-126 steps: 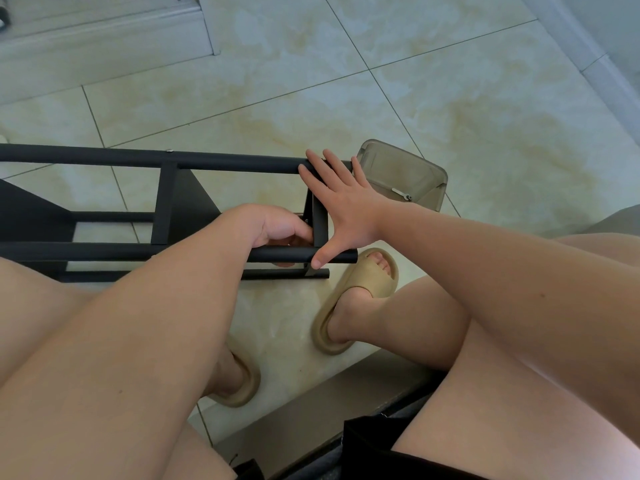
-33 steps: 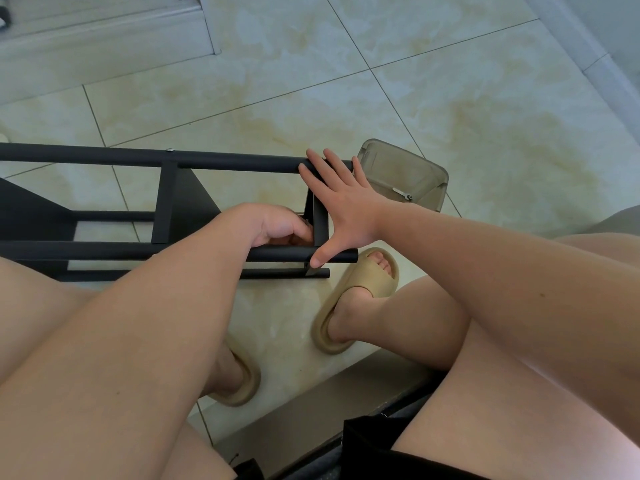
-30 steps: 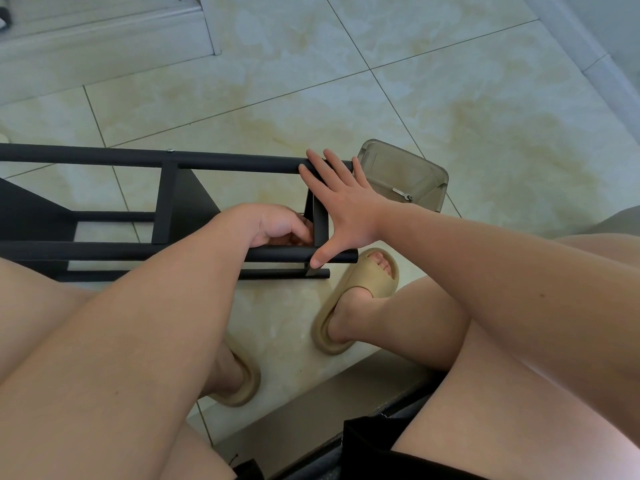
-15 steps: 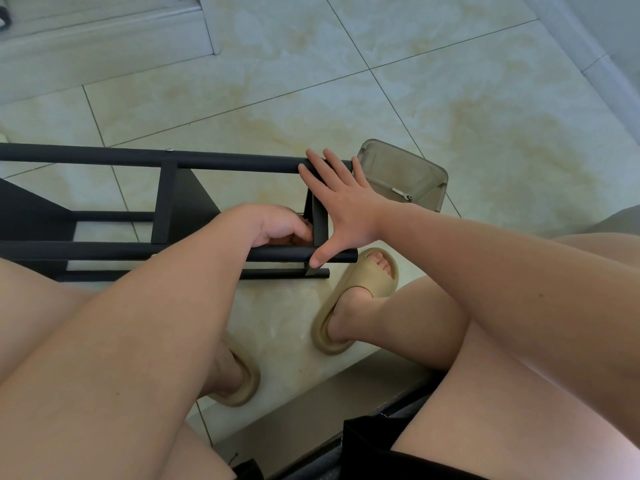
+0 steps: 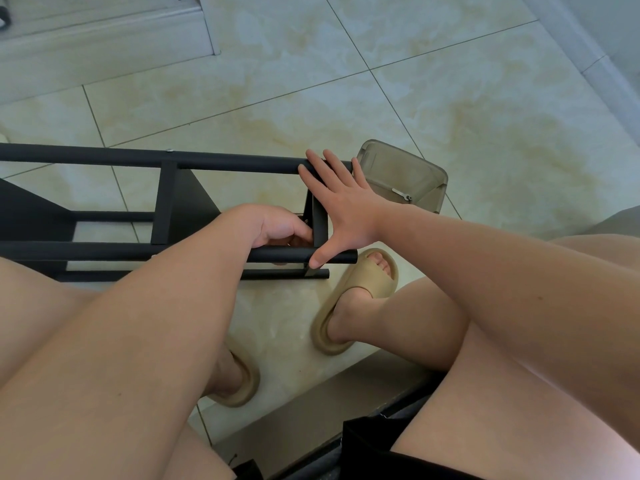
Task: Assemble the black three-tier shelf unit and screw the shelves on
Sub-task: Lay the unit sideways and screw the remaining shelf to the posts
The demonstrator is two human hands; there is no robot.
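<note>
Down on the tile floor [image 5: 485, 133] the black shelf unit [image 5: 104, 250] lies on its side, its poles running level from the left edge of the view to a point in front of the person's knees. A dark shelf panel [image 5: 190, 202] stands between the far pole [image 5: 225, 162] and the near one, and a narrower end panel [image 5: 320, 220] sits at the unit's right end.

The right hand [image 5: 346, 209] lies flat against that right end with its grip spread wide: the fingers [image 5: 311, 174] rest on the far pole and the thumb [image 5: 318, 259] presses on the near pole. The left hand [image 5: 277, 226] reaches inside the unit, just left of the end panel, with its grip curled tight against the panel's inner face. The palm hides the fingertips, so I cannot tell whether they pinch anything.

Just beyond the unit's right end, touching or nearly touching the right hand's little finger, stands a smoky translucent plastic container [image 5: 398, 168], open at the top. One small metal piece [image 5: 401, 195] shows inside it, too small to identify.

Below the unit's right end a foot in a tan slipper [image 5: 360, 282] is planted on the floor; a second tan slipper [image 5: 242, 386] sits nearer the person, partly behind the left forearm. Well beyond the unit, at upper left, a pale raised step [image 5: 104, 36] crosses the floor.
</note>
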